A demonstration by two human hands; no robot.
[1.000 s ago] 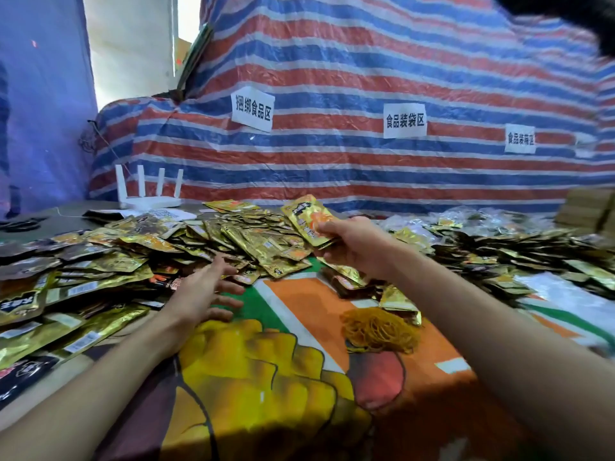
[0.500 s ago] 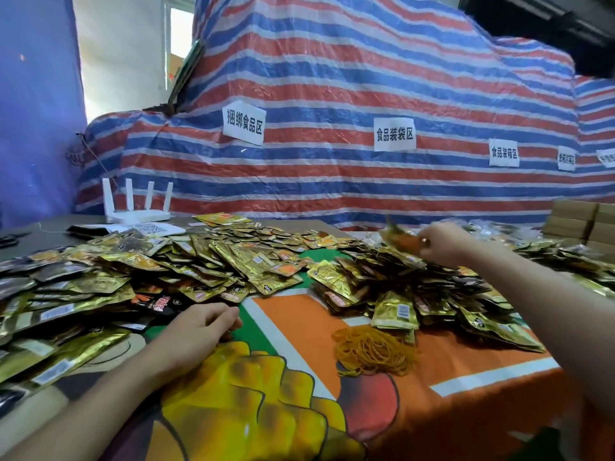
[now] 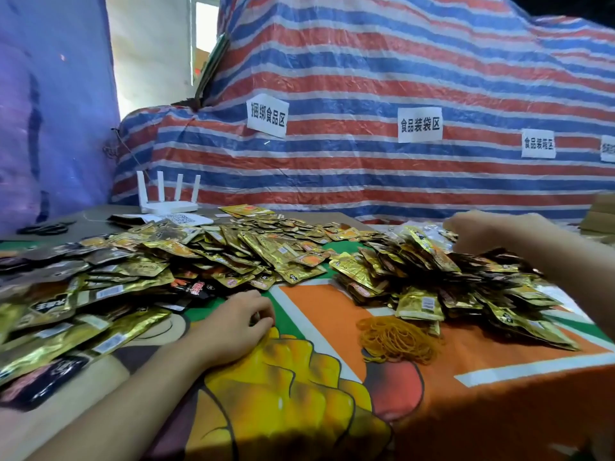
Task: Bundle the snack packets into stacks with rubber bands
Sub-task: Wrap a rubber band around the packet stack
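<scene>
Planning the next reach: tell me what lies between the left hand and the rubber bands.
Head view: only bare printed cloth between left hand and rubber bands.

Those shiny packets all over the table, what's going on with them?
A person is sorting snack packets to bundle them with rubber bands. The right hand reaches into the pile on the right; whether it grips a packet is unclear. The left hand rests curled on the colourful tablecloth near the left pile. A heap of orange rubber bands lies untouched between the hands. No banded stack shows yet.
</scene>
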